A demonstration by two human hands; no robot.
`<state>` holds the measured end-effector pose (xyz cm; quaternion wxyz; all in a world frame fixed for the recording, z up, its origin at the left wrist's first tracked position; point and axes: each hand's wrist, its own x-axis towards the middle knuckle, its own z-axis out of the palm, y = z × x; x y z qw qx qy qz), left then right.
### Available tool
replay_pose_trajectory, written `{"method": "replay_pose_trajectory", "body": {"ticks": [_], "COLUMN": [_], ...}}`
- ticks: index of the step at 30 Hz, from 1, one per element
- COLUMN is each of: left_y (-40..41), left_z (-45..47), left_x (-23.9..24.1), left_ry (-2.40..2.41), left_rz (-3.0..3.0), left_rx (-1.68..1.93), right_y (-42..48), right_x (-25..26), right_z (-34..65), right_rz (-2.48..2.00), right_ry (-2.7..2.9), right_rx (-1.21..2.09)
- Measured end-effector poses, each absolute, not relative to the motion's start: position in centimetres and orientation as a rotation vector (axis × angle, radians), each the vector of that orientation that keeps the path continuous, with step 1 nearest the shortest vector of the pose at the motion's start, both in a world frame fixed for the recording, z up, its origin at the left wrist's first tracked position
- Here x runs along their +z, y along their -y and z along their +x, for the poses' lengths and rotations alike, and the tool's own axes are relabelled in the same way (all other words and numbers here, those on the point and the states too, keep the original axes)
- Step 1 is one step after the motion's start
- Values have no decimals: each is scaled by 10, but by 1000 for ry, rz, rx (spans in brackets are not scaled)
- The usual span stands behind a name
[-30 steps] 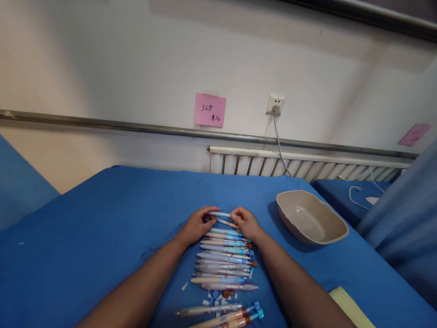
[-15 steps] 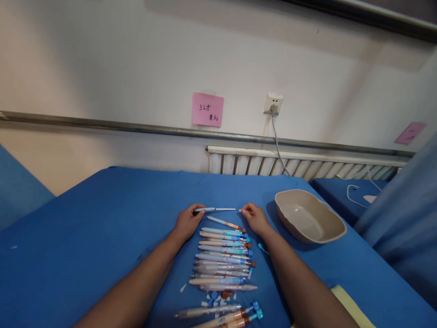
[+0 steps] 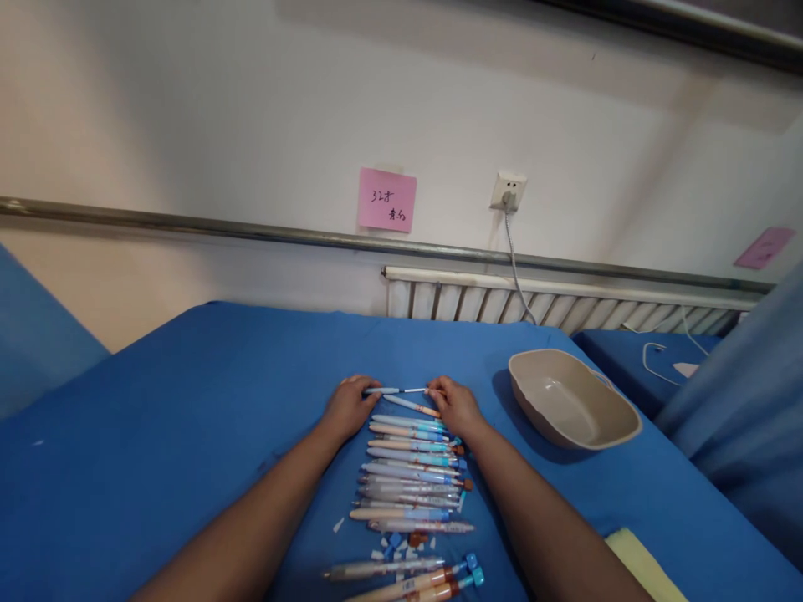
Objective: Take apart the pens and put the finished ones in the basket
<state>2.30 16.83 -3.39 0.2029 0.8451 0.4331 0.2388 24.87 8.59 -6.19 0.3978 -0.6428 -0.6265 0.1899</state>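
Note:
Above a column of pens, my left hand (image 3: pixel 350 407) pinches the light-blue front barrel of an opened pen (image 3: pixel 384 390), held level. A thin white refill (image 3: pixel 412 390) sticks out of the barrel to the right. At the refill's far end are the closed fingertips of my right hand (image 3: pixel 457 405), around a small piece mostly hidden by the fingers. Just below lies a pen with a pale-blue and orange barrel (image 3: pixel 411 406). Further down, several pens (image 3: pixel 411 474) lie side by side, some with blue or brown cube-shaped ends.
A beige plastic basin (image 3: pixel 574 401) stands to the right on the blue cloth (image 3: pixel 188 435). Small white scraps and loose blue and brown cubes (image 3: pixel 394 543) lie below the row, with more pens (image 3: pixel 407 585) nearest me. A yellow cloth (image 3: pixel 643 564) is at lower right.
My right hand has moved left, bringing its small piece from a gap away up to the refill's end. The left hand still holds the barrel.

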Motion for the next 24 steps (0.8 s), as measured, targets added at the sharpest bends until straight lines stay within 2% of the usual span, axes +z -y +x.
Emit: {"method": "replay_pose_trajectory", "body": {"ticks": [10,19,24], "left_y": [-181,-172,-173], "left_z": [5,29,28], "left_x": [-31,-41,-45], "left_ry": [-1318,-1038,-1030], "left_rz": [2365,2446,2448], "left_rx": [693,715,755], "right_y": [-85,-79,-69], "right_x": [-61,-46,-31], "right_z": [251,249,236], "right_rz": [-1754,-1790,-1809], "right_ry": [1584,1645,1899], "right_rx": [415,248,185]}}
